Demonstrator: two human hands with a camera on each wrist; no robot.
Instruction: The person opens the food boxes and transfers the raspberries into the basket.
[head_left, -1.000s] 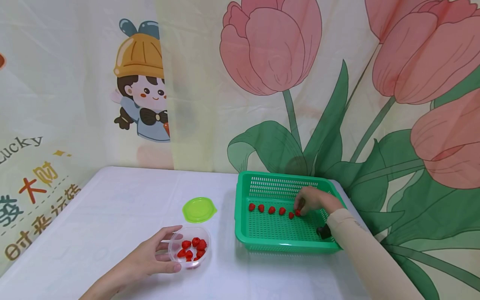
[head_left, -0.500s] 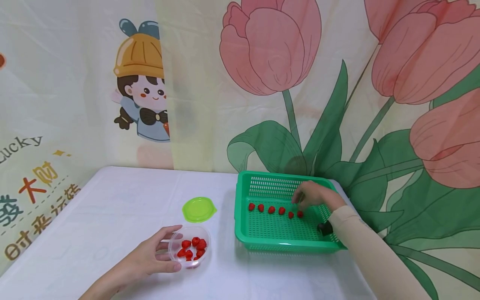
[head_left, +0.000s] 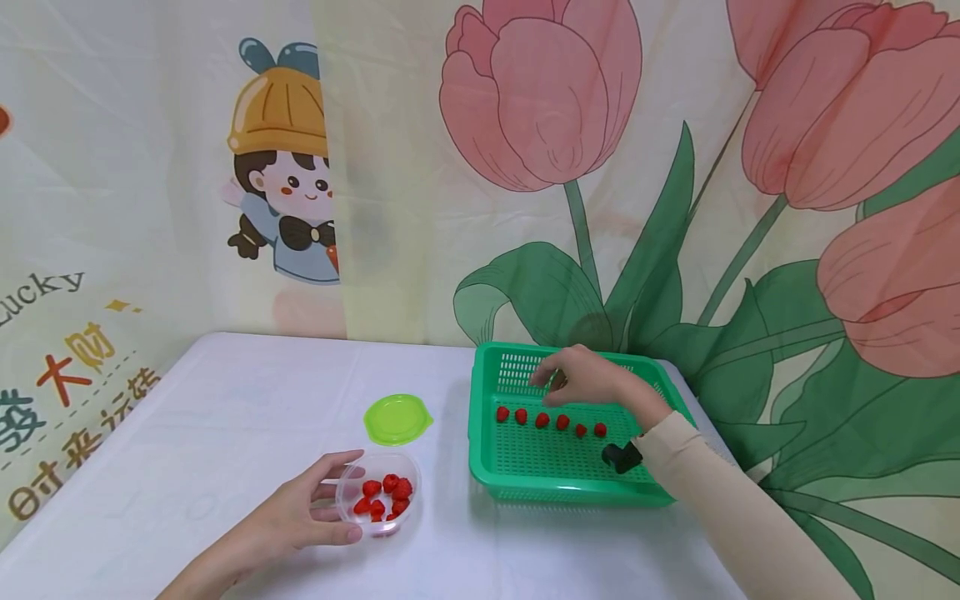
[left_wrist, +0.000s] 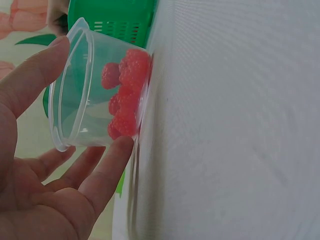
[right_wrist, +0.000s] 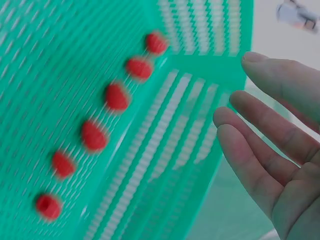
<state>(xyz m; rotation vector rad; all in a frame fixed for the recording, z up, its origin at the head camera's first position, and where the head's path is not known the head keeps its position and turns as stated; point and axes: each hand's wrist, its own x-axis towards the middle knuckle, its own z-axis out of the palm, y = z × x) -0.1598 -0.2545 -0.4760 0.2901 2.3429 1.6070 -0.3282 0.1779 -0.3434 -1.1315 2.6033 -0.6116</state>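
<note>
My left hand (head_left: 311,508) holds a small clear plastic container (head_left: 385,466) that stands on the table, thumb at its rim and fingers on the opposite side. Several red raspberries (left_wrist: 132,72) lie in the bottom of the container. Over the green basket (head_left: 570,486) hovers my right hand (head_left: 588,377), its fingers loosely bent and holding nothing. Below it, several raspberries (head_left: 563,422) lie in a row on the basket floor, apart from the hand. In the right wrist view the fingertips (right_wrist: 230,132) show beside the basket's slotted wall.
A bright green lid (head_left: 397,419) lies on the white table (head_left: 270,417) behind the container, left of the basket. The black wrist camera (head_left: 621,457) hangs under the right sleeve, above the basket. A printed curtain (head_left: 405,208) stands behind the table.
My right hand has let go of a raspberry at the right end of the row, lifted and moved left above the basket. The left hand and container stay put.
</note>
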